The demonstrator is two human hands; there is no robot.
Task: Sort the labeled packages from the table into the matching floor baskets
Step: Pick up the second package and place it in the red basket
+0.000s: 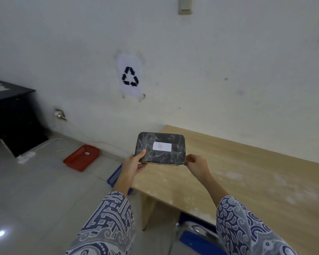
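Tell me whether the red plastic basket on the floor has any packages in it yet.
Apparently empty: the red plastic basket shows only a small white label inside. The black wrapped package marked B is held by the left hand and right hand.

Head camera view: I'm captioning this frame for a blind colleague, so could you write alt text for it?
Two hands, left hand and right hand, hold a black wrapped package with a white label marked "B" over the corner of a wooden table. On the tiled floor to the left lie a red basket and, partly hidden, a blue basket.
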